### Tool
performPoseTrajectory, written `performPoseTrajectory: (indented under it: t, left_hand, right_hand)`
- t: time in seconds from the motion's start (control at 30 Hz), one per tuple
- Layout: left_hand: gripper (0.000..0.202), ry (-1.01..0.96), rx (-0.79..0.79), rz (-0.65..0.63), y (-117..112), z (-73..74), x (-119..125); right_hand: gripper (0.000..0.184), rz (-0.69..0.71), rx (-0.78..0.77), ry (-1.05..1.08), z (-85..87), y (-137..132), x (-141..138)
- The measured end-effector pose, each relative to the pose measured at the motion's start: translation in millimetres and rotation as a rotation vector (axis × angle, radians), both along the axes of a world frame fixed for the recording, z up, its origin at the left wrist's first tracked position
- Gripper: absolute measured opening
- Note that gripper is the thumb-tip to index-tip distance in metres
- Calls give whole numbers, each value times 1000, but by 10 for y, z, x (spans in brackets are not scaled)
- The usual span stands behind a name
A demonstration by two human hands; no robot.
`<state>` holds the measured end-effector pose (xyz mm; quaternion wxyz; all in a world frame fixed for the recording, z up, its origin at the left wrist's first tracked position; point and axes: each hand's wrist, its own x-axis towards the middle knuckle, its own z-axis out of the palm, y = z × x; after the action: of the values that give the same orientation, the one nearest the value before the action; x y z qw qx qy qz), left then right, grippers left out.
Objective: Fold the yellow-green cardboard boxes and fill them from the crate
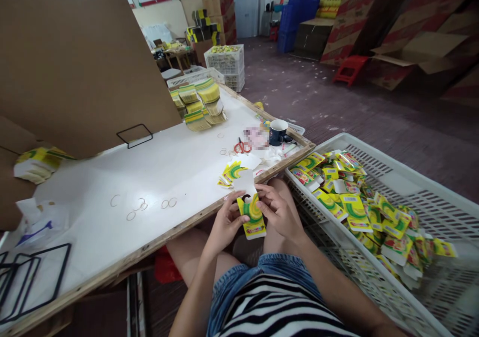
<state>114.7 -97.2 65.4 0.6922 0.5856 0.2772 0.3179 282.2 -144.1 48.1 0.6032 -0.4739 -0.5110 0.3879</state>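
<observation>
A small yellow and green printed carton (pixel 255 225) is held up in front of my lap, its white top flap standing open. My left hand (pixel 228 219) grips the carton's left side between thumb and fingers. From the right, my right hand (pixel 276 208) pinches its other edge near the top. Just beyond the carton, several flat yellow and green cartons (pixel 232 171) lie fanned on the white table (pixel 149 177) near its front edge. What is inside the carton is hidden.
At my right stands a white plastic crate (pixel 348 138) holding many cartons. Red-handled scissors (pixel 242 147) and a dark mug (pixel 278 132) rest on the table. Stacked cartons (pixel 202 105) sit farther back. Rubber bands (pixel 142 204) lie scattered, and black wire frames (pixel 45 277) stand left.
</observation>
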Motion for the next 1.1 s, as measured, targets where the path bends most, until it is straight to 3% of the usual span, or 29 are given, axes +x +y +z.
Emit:
performPoseTrajectory:
  t: [0.2,0.43,0.53,0.67,0.73,0.87,1.0,1.1]
  left_hand:
    - [42,-27,-27,44,-44,-4,38]
    - [30,52,17,7,-82,-41,27]
    - [39,16,17,38,-85,-44,39]
    - [68,-15,3,47,-71,-24,46]
    - [58,32,33,31,-59,-31,34]
    - [41,123,91,106,-41,-76,10]
    - [41,188,139,195,-46,-96,18]
    - [41,231,177,172,-53,-90,19]
  right_hand:
    - [19,97,-27,-81,71,29,85]
    - [25,23,-4,-185,97,34,72]
    - [22,-60,8,-109,79,41,17]
    - [35,-97,22,-17,52,42,6]
    - [28,-91,60,-96,57,33,43]
    - [37,-70,123,-237,74,0,118]
    - [37,76,-38,-179,23,-7,84]
    - [40,82,-161,-211,-33,12,31]
